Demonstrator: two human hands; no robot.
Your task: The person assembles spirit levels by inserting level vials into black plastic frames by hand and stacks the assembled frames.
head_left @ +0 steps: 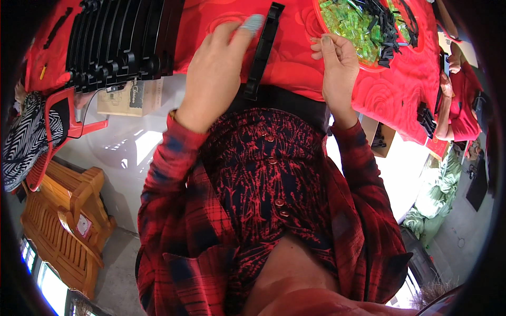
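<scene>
Both grips were half-curled, whatever they held impossible to tell, the left hand (215, 71) slanting forward just beside a black plastic strip (263, 52) on the red tablecloth (298, 60), the right hand (341, 66) pointing forward near green pieces (350, 26).

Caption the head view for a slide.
Left hand near a black strip on red cloth, right hand near green pieces.

The plaid shirt (203, 231) is red and navy.

Strip (263, 52): glossy plastic. Green pieces (345, 29): shiny, translucent. Bench (55, 237): wood.
</scene>
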